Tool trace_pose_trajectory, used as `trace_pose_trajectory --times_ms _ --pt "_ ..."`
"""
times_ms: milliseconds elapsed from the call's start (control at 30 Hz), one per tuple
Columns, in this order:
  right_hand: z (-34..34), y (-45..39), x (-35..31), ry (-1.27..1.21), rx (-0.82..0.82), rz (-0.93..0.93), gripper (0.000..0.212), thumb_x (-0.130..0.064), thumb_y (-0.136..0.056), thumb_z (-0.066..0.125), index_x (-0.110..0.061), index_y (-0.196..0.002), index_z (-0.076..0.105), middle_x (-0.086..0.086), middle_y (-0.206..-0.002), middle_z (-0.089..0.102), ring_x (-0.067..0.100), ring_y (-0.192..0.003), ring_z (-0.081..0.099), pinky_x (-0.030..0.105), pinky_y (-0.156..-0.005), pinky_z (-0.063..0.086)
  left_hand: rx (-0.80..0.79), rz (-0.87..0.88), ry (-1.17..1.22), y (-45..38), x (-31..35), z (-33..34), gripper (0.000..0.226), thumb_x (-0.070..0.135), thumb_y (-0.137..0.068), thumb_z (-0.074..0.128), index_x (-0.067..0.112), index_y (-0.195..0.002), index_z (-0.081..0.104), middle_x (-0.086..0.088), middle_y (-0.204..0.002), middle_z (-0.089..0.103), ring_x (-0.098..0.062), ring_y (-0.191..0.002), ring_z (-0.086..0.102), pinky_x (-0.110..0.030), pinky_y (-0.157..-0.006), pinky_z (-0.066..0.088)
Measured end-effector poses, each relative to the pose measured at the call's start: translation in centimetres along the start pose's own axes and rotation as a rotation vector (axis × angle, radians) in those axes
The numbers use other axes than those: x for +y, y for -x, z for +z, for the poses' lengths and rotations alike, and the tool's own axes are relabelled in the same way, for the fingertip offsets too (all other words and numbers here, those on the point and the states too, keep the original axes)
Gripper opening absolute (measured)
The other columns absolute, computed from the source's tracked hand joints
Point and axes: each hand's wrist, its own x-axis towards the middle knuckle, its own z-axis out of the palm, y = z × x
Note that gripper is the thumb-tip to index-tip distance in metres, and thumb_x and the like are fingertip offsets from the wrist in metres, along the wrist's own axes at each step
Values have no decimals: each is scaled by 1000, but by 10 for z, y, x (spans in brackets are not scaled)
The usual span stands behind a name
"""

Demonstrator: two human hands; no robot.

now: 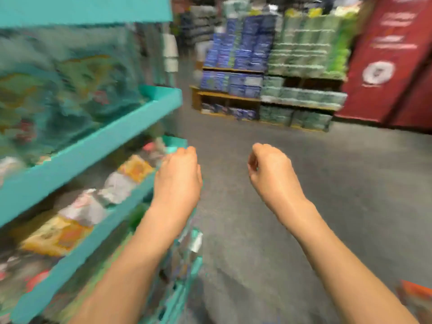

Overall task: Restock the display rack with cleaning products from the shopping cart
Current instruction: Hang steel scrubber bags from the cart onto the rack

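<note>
display rack (93,146) | beside left hand (177,174) | right hand (271,171) apart | hands loosely curled (empty)

Blurred feed on my end. Display rack (98,146) reads solid teal on shelf edges. Top shelf packs (58,90): teal-green with yellow and red patches, pattern smeared. Lower shelf packs (70,220): yellow-orange, some grey-white, pink-red spots. I see floor (280,206) plain grey. Far pallet: blue boxes (243,52) stacked left, pale green packs (308,50) right, yellow-green tops, wooden shelves (231,97) tan-brown. Red panel (392,54) at right carries white lettering and white round emblem. Orange edge (413,288) bottom right, thing unclear.
</note>
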Motion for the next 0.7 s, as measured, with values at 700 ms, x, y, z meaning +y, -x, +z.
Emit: trace_pose_trajectory --times_ms 700 --pt "-215 328 266 341 508 1216 12 -7 -78 65 -13 -71 56 9 -72 60 26 -73 54 32 -63 34 -548 1142 390 135 457 153 18 13 -90 47 5 -100 59 -18 -108 63 -40 -104 56 -42 -80 44"
